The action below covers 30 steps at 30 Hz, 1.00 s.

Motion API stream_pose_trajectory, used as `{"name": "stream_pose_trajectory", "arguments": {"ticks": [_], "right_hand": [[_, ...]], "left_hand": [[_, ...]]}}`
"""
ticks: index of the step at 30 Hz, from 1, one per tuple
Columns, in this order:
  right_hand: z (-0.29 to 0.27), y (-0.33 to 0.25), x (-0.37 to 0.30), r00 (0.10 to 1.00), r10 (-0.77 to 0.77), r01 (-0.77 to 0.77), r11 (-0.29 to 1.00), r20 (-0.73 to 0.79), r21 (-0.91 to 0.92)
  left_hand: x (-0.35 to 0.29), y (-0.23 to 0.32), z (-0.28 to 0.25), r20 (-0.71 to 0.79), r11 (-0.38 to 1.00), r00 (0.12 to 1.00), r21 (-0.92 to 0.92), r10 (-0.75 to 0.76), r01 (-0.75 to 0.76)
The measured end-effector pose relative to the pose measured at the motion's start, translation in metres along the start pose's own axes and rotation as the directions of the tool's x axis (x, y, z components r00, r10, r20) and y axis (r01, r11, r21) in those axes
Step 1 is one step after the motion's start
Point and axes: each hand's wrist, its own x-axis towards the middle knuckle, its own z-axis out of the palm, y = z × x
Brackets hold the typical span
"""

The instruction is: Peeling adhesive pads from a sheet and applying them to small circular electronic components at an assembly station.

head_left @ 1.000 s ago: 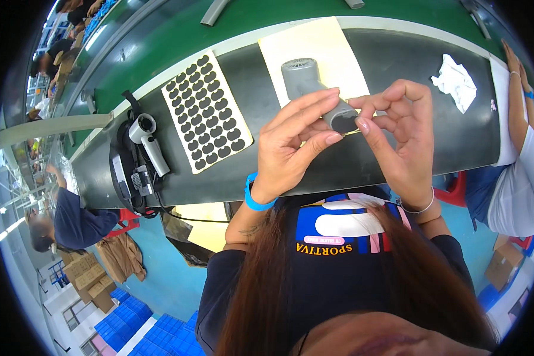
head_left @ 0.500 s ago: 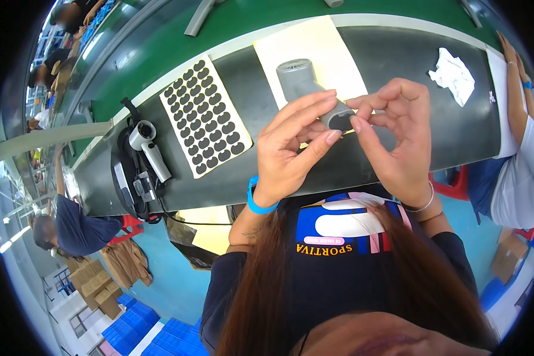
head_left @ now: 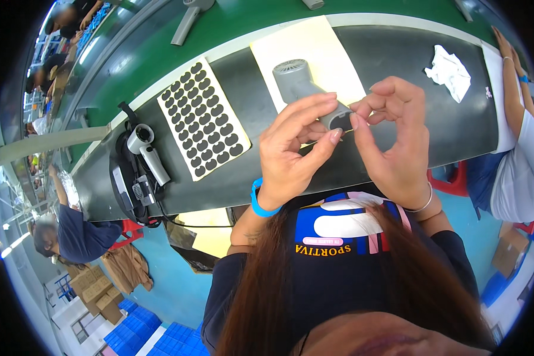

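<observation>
My left hand (head_left: 293, 148) is closed around the handle end of a grey hair dryer (head_left: 293, 80), whose round vented head points away from me over a pale yellow sheet (head_left: 332, 56). The handle's end face, with a dark patch (head_left: 340, 120) on it, is turned up toward me. At the edge of that face, my right hand (head_left: 394, 139) pinches thumb and forefinger together; anything between the fingertips is too small to make out. Left of my hands lies a white sheet (head_left: 241, 144) bearing rows of black rounded stickers (head_left: 208, 127).
A silver hair dryer (head_left: 154, 163) with a black cable lies at the table's left. Crumpled white tissue (head_left: 449, 71) rests at the right. Beyond the dark table (head_left: 397, 50), a green conveyor (head_left: 249, 18) carries grey hair dryers (head_left: 187, 24). Other people sit at both sides.
My right fingertips have shifted slightly at the handle's end, and the end face has tilted a little. On the conveyor, the grey hair dryers have moved left.
</observation>
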Motion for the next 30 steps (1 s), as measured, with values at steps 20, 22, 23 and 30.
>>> {"name": "stream_pose_trajectory", "arguments": {"ticks": [20, 22, 23, 30], "right_hand": [[0.046, 0.041, 0.055, 0.833, -0.194, 0.29, 0.951, 0.519, -0.11], [0.041, 0.046, 0.057, 0.886, -0.143, 0.219, 0.968, 0.441, -0.126], [0.037, 0.054, 0.057, 0.907, -0.13, 0.215, 0.961, 0.401, -0.174], [0.022, 0.094, 0.062, 0.974, -0.044, 0.102, 0.962, 0.223, -0.253]], "left_hand": [[0.003, 0.015, -0.053, -0.024, 0.961, 1.0, 0.277, 0.006, 0.001], [0.024, 0.013, -0.07, -0.016, 0.94, 0.995, 0.331, 0.099, -0.088], [0.04, 0.01, -0.077, -0.004, 0.926, 0.993, 0.36, 0.12, -0.111], [0.177, -0.089, -0.174, 0.059, 0.844, 0.979, 0.499, 0.193, -0.197]]}}
